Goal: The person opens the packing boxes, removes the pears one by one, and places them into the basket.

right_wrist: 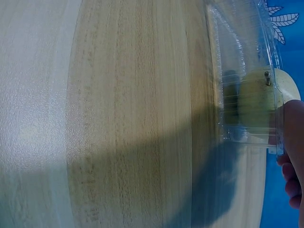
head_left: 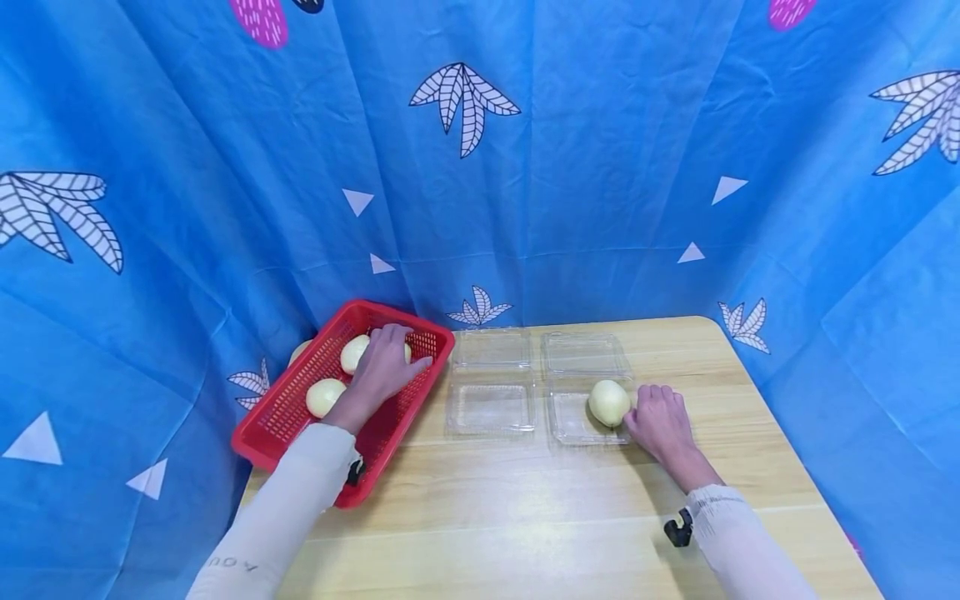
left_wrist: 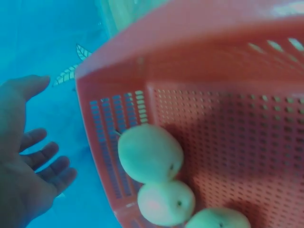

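My left hand (head_left: 386, 362) is over the red basket (head_left: 258, 437), fingers and thumb spread apart and holding nothing, as the left wrist view (left_wrist: 28, 156) shows. Pale yellow pears lie in that basket, among them one pear (head_left: 326, 397) near the wrist and another (left_wrist: 150, 153) by the slotted end wall. A clear plastic container (head_left: 573, 429) with its lid folded back stands at the right, with a pear (head_left: 609, 402) in its tray. At the container's right edge my right hand (head_left: 662, 423) has curled fingers and pinches the wall (right_wrist: 277, 128) beside the pear.
A second clear container (head_left: 491, 408), lid also laid back, stands between the basket and the right container. Both are on a light wooden table (head_left: 480, 517). A blue patterned curtain (head_left: 600, 167) hangs round the back and sides.
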A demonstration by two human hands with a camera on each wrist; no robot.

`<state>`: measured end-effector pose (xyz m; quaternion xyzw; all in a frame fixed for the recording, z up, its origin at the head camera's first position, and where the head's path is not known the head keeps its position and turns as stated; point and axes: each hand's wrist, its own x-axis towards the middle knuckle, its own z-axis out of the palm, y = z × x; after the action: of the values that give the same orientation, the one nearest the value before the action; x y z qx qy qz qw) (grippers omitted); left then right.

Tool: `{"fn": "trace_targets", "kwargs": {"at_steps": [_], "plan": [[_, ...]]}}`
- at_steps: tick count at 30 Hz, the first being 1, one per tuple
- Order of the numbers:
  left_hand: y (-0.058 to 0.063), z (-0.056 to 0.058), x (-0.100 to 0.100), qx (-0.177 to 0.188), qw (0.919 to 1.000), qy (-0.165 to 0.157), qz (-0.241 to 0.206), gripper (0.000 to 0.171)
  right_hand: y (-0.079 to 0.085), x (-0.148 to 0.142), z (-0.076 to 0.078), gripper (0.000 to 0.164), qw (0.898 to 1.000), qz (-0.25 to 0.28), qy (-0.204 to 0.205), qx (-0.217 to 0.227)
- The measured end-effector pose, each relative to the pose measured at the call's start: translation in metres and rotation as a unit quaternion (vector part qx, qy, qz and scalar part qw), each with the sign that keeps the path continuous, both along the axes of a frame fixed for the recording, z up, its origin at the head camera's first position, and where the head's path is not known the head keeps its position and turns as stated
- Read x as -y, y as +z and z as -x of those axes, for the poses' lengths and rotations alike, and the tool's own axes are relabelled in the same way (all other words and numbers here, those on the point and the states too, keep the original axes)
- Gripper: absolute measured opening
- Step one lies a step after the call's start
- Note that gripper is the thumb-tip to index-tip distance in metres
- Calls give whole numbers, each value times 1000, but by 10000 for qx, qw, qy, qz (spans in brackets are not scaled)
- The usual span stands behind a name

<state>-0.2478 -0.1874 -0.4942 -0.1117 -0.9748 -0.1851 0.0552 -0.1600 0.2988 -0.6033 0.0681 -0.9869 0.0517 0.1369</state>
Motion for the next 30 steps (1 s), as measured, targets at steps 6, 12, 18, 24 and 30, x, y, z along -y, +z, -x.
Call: {"fn": "trace_targets", "kwargs": {"at_steps": [6,12,18,24,30], "plan": [[0,-1,-19,24,9999,-102,-23,72,0,0,0,22,10000,-24,-19,57],[0,-1,-37,-162,9994,-299,44,67,-1,-1,0,22,10000,-71,-10,29],[-2,-1,-55,-115,9990,-433,94,65,-1,0,1,22,9999,-17,-37,103],[-5,-4,-73,-211,9968,-705,315,65,-2,0,1,22,9999,-7,-21,121],[-4,-8,-97,-263,9942,-946,449,67,-1,-1,2,22,9998,-12,-67,190]]}}
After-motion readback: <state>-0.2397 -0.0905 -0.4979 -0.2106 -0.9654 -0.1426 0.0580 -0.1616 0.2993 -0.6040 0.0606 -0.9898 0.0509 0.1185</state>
